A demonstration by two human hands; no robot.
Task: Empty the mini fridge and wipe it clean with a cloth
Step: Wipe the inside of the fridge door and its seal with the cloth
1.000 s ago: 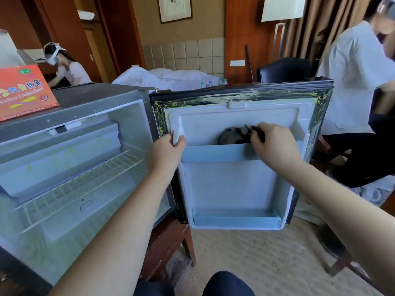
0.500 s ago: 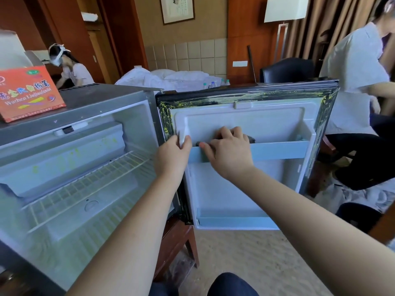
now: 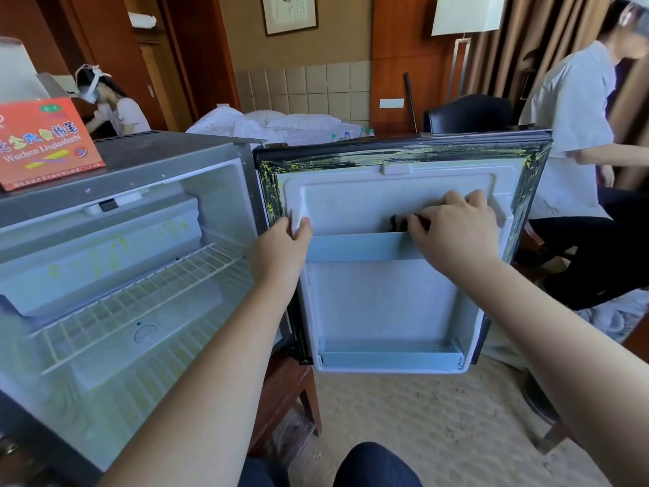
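Note:
The mini fridge [image 3: 147,191] stands open at the left, with a white wire shelf [image 3: 133,304] and yellow-green stains inside. Its door [image 3: 386,311] swings open toward me in the middle. My left hand [image 3: 281,251] grips the door's inner left edge beside the upper door shelf [image 3: 354,246]. My right hand [image 3: 453,230] presses a dark cloth [image 3: 404,221] into the upper door shelf at its right part; most of the cloth is hidden under my fingers. The door's black seal [image 3: 351,163] carries yellow smears.
An orange box [image 3: 42,142] lies on the fridge top. The fridge rests on a wooden stand [image 3: 288,391] over beige carpet. A person in white sits close at the right [image 3: 576,135], another farther back left [image 3: 116,107]. A bed [image 3: 281,124] and a dark chair [image 3: 467,114] stand behind.
My right hand has slid the cloth along the upper door shelf, first to the left and now back to the right. My left hand has kept its hold on the door edge.

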